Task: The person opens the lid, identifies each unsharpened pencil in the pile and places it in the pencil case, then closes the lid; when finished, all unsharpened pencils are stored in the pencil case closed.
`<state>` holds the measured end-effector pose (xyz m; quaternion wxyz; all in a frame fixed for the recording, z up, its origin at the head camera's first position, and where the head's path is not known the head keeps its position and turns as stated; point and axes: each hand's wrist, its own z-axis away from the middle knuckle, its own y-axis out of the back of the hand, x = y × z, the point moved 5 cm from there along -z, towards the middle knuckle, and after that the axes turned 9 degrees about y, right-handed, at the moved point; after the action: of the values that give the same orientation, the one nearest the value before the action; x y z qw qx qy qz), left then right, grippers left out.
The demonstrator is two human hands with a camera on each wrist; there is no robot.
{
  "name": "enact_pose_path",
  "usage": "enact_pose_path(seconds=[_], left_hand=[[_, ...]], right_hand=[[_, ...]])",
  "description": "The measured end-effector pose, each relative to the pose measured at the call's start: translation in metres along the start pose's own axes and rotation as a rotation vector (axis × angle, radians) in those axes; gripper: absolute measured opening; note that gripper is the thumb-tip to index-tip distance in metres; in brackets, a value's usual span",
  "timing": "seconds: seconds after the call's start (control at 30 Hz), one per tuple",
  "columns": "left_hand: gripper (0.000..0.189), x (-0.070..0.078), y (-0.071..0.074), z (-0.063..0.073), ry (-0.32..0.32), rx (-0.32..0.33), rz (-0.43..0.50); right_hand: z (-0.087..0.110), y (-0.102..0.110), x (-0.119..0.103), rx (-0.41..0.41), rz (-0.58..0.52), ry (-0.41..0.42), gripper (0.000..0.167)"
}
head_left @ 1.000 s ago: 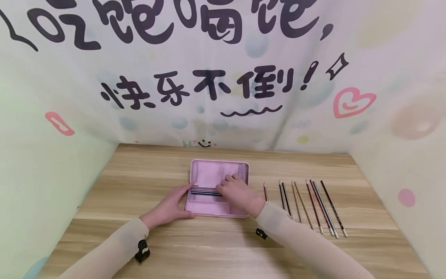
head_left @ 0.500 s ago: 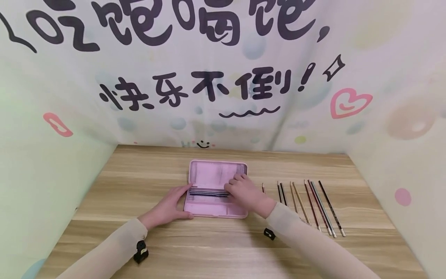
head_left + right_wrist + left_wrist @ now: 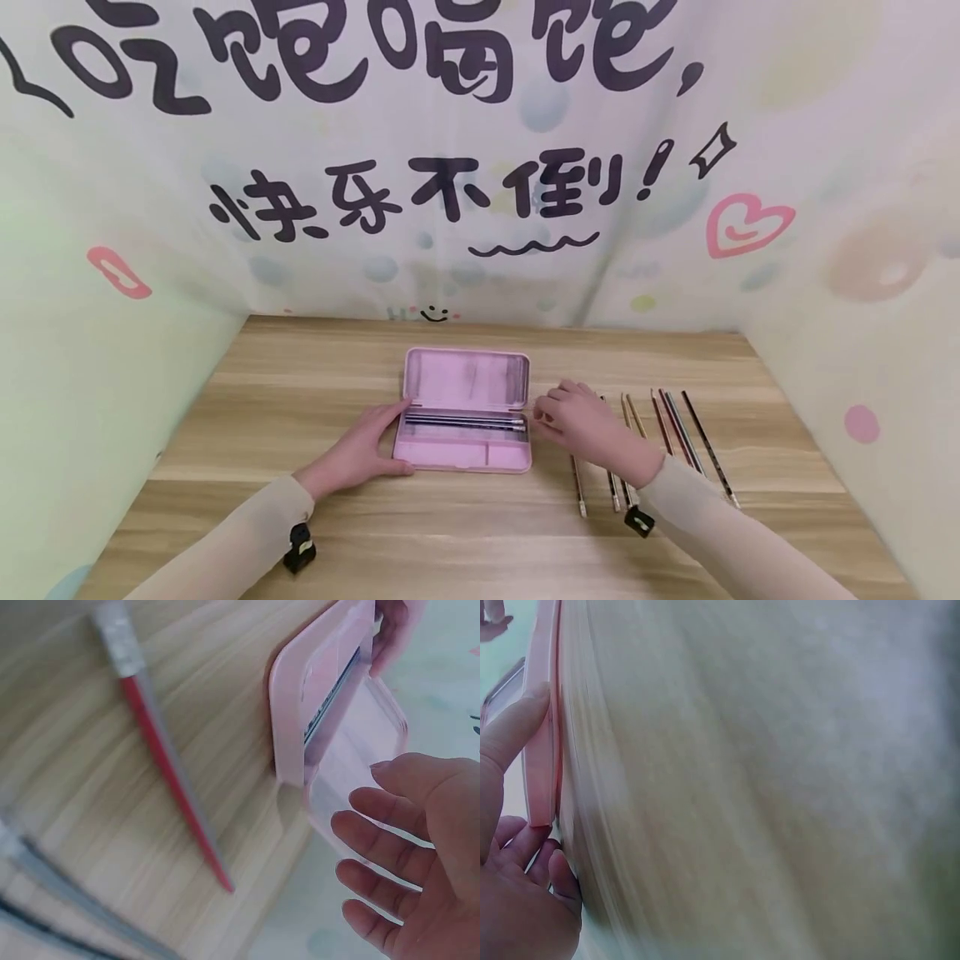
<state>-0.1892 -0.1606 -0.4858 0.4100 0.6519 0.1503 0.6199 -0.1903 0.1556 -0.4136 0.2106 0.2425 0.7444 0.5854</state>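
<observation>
A pink pencil case (image 3: 442, 456) lies on the table with its lid (image 3: 435, 379) raised at the back. A few dark pencils (image 3: 465, 422) lie lengthwise in its rear compartment. My left hand (image 3: 360, 443) grips the case's left end, thumb at the front corner and fingers towards the hinge; the left wrist view shows the thumb (image 3: 521, 724) pressed on the case wall. Just right of the case, my right hand (image 3: 596, 429) is in the air, holding nothing, its fingers loosely bent in the right wrist view. Under and beside it lies a red pencil (image 3: 169, 761).
Several more pencils (image 3: 693, 433) lie in a spread row on the right of the table, partly covered by the right hand and sleeve. The wooden table (image 3: 450, 533) ends at a printed curtain (image 3: 337, 275) behind and at both sides.
My right hand has drawn out of the case and moved right, above the nearest pencils. The pencils in the case now show along their full length. My left hand stays at the case.
</observation>
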Motion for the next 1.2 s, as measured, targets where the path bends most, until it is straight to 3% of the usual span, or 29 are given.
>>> enact_pose_path(seconds=[0.4,0.67,0.93,1.07,1.2], left_hand=[[0.104,0.0,-0.001,0.002,-0.002,-0.004,-0.002],[0.104,0.0,-0.002,0.005,-0.018,0.011,0.0],[0.104,-0.001,-0.002,0.002,-0.001,0.005,0.001],[0.104,-0.004,-0.002,0.0,0.003,-0.003,-0.005],[0.104,-0.004,-0.002,0.0,0.005,-0.003,-0.003]], right_hand=[[0.058,0.017,0.018,0.026,-0.027,-0.12,0.01],[0.085,0.011,0.027,0.013,-0.102,-0.23,0.01],[0.103,0.002,0.037,-0.017,-0.125,-0.349,0.026],[0.109,-0.003,0.038,-0.011,-0.128,-0.362,0.026],[0.113,-0.009,0.036,0.047,-0.079,-0.331,0.028]])
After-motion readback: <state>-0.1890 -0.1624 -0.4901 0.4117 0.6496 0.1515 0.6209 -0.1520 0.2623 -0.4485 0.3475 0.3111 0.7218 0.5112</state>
